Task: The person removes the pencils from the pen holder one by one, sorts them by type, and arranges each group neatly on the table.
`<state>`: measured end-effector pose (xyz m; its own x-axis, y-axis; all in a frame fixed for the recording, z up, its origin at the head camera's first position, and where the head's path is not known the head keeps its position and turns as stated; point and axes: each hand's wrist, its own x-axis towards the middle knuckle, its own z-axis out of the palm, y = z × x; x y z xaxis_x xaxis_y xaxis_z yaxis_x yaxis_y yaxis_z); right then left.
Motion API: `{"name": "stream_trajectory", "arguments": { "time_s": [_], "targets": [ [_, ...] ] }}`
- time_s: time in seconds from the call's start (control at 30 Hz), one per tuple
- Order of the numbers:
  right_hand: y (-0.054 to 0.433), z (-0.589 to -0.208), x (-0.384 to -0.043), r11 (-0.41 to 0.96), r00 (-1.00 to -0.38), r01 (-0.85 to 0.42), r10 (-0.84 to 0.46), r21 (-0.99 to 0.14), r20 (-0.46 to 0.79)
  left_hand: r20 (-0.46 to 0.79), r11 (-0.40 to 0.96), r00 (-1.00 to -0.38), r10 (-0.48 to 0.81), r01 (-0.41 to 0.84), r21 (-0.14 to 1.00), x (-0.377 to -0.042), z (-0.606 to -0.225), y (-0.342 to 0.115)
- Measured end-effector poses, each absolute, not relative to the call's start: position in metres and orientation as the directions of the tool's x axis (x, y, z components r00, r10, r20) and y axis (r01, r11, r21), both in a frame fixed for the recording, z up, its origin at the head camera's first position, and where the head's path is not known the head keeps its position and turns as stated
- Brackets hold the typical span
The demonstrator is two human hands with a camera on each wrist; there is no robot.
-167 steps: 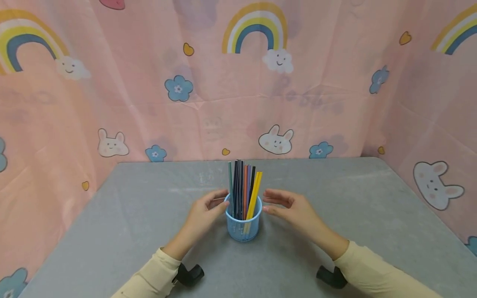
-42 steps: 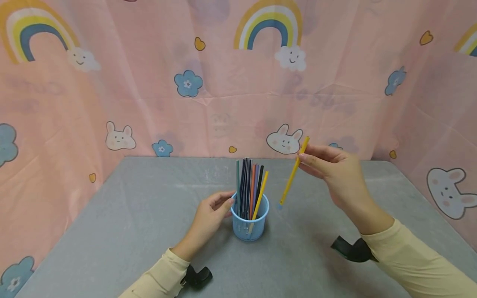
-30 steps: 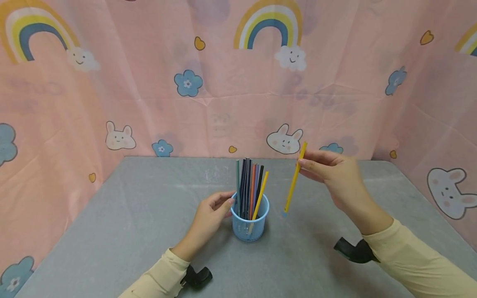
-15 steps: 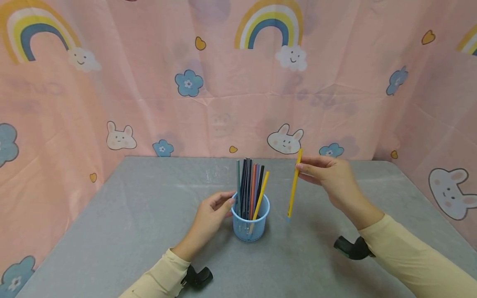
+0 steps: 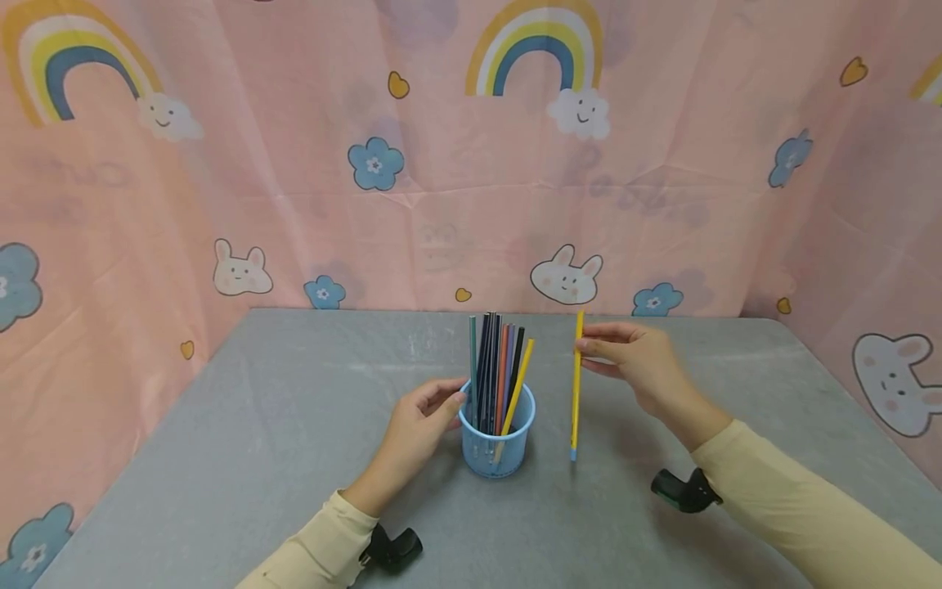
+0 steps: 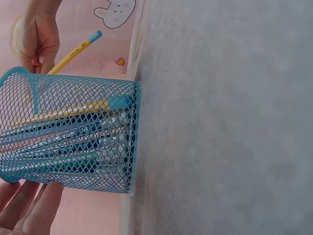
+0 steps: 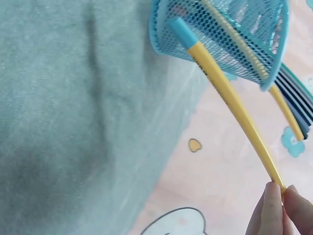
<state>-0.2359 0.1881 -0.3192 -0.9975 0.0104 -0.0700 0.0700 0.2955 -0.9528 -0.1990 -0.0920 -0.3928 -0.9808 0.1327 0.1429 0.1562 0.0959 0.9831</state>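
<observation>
A light-blue mesh pencil cup (image 5: 495, 455) stands on the table, holding several dark pencils (image 6: 73, 139) plus green, orange, purple and yellow ones. My left hand (image 5: 412, 429) holds the cup's left side near the rim, with the thumb (image 6: 46, 208) and fingers against the mesh. To the right of the cup, my right hand (image 5: 636, 364) pinches a yellow pencil (image 5: 577, 393) near its top end between thumb and fingers. This pencil hangs nearly upright, its blue end (image 7: 183, 32) down close over the table. Dark lettering runs along its side.
The grey table (image 5: 294, 425) reaches back to a pink curtain (image 5: 471, 221) printed with rainbows, rabbits and flowers. Black wrist mounts (image 5: 393, 550) sit under both cream sleeves.
Earlier, both yellow pencils stood in the cup; one is now in my right hand. Over the last second that hand has come down and left, and the pencil has turned upright. Left hand stays put.
</observation>
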Motion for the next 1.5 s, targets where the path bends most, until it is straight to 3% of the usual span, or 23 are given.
{"name": "stream_trajectory", "arguments": {
  "time_s": [0.3, 0.9, 1.5],
  "targets": [
    [0.186, -0.330, -0.247, 0.286, -0.980, 0.199, 0.034, -0.938, -0.197, 0.151, 0.105, -0.980, 0.131, 0.166, 0.981, -0.199, -0.393, -0.092],
    [0.187, -0.354, -0.268, 0.301, -0.940, 0.323, -0.007, -0.897, -0.340, 0.152, 0.133, -0.981, 0.122, 0.168, 0.977, -0.200, -0.394, -0.092],
    [0.187, -0.374, -0.271, 0.228, -0.910, 0.392, -0.043, -0.891, -0.412, 0.151, 0.137, -0.981, 0.118, 0.167, 0.976, -0.199, -0.392, -0.092]
  ]
}}
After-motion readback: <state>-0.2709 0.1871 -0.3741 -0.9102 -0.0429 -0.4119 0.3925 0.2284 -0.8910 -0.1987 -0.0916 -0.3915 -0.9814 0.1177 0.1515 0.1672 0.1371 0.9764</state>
